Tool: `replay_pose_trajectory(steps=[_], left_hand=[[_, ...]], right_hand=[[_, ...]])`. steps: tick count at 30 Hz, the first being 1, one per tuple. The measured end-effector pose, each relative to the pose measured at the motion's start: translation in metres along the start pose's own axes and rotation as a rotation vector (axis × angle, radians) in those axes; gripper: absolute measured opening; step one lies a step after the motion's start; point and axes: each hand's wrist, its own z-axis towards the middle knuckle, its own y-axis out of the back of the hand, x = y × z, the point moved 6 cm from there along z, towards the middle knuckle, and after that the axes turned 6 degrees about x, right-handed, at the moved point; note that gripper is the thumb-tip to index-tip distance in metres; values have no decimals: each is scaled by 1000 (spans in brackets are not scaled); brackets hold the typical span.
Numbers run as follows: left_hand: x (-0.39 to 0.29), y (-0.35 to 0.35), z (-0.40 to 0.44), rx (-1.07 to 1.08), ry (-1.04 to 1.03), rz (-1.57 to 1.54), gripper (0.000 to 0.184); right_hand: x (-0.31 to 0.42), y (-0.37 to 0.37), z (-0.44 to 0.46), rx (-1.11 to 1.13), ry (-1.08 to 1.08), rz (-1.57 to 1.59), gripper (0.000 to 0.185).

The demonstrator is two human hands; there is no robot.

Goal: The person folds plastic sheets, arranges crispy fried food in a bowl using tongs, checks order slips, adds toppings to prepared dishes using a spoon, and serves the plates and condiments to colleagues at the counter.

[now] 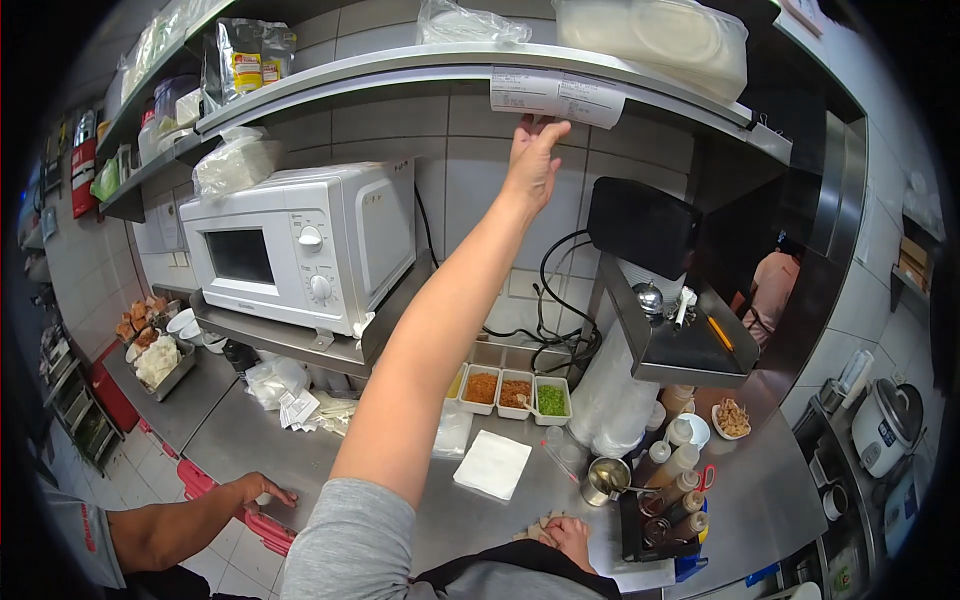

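Note:
My left hand is raised at the front edge of the upper shelf. Its fingertips meet the lower edge of the printed paper slips hanging there, with the thumb held apart from the fingers. Low in the view, my right hand rests on the steel counter beside some small beige pieces that I cannot make out; its fingers show only in part. Ahead of it lies a stack of white paper squares. A metal cup with a spoon in it stands near my right hand.
A white microwave sits on a bracket shelf. Tubs of toppings line the wall. Sauce bottles crowd a black caddy. A black box and cables hang behind. At left, another person's hand rests on the counter.

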Motion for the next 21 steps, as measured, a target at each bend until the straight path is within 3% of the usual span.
replay_pose_trajectory(steps=[8,11,14,15,21], left_hand=[[18,-38,7,182,-14,-5,38],[17,-44,5,138,-9,-59,31],[8,-47,5,99,18,-237,38],[7,-44,8,94,-1,-182,46],[-14,-47,-6,79,-77,-40,40]], right_hand=[[-1,1,0,-5,3,7,16],[-1,1,-1,-14,7,7,16],[0,3,0,-16,11,6,16],[1,3,1,-14,10,8,16],[0,3,1,-14,16,15,15]])
